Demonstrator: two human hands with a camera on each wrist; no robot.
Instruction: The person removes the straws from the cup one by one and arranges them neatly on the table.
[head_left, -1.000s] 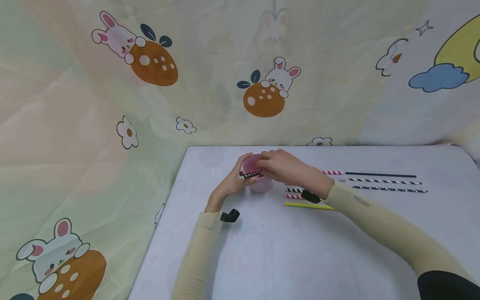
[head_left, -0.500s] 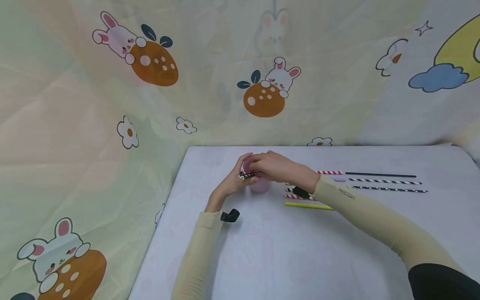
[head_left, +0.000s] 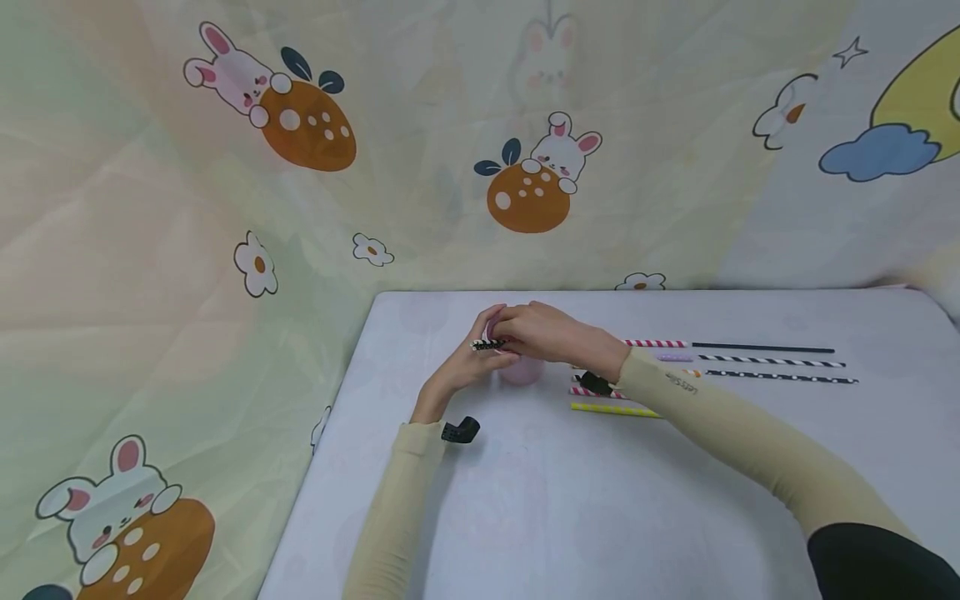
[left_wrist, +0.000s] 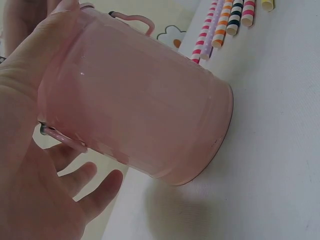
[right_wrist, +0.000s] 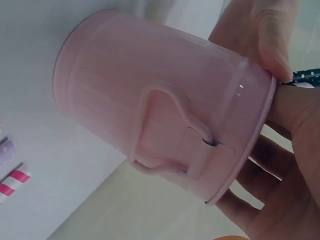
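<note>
A pink metal pail [head_left: 522,372] with small wire side handles stands at the back of the white table. My left hand [head_left: 472,360] grips it near the rim, the thumb against the wall in the left wrist view. Over the mouth, the fingers of my right hand [head_left: 551,332] pinch black-and-white patterned paper straws [head_left: 486,344], whose ends stick out on the left. In the right wrist view a dotted straw [right_wrist: 306,76] shows beside the left thumb. The hands hide the inside of the pail and the rest of these straws.
Right of the pail lie coloured paper straws, among them a red-striped one [head_left: 656,343] and a yellow one [head_left: 611,409]. Farther right lie a plain black straw [head_left: 765,347], a black-striped one [head_left: 772,362] and a dotted one [head_left: 783,377]. A printed cloth backdrop [head_left: 420,125] rises behind.
My right hand has moved a little to the left over the pail's mouth, and the held straws have shifted slightly left and up with it. The left hand has stayed on the pail.
</note>
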